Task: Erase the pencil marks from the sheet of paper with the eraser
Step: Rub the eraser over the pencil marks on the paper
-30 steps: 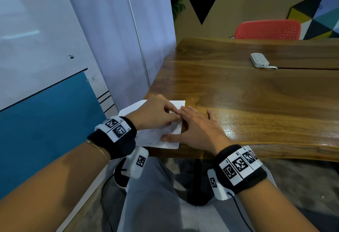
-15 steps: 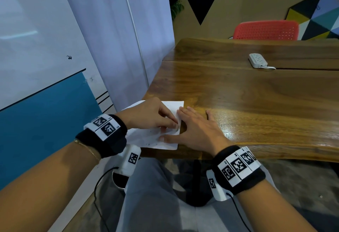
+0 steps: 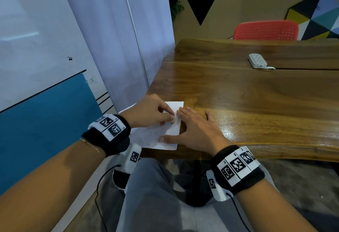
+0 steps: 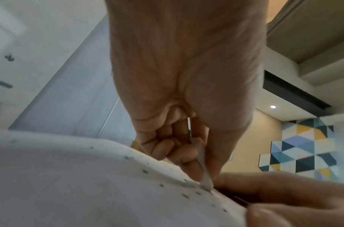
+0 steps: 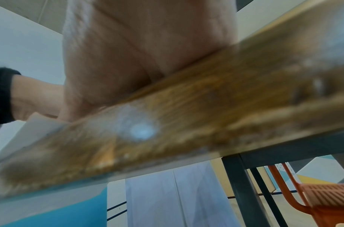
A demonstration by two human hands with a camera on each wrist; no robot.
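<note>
The bench [image 3: 247, 107] is varnished wood with visible grain and a glossy, reflective top; its near edge looks rough. The sheet of paper [image 3: 171, 134] is matt white, speckled with dark crumbs. The far chair [image 3: 266, 29] is perforated red plastic. The power strip [image 3: 256, 60] is smooth white plastic.

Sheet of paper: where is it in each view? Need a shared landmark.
Head: white sheet of paper at the wooden table's near-left corner, lower centre.
Left wrist: fills lower left, speckled.
Right wrist: pale corner at left edge.
Shared landmark: left hand, on the sheet.
</note>
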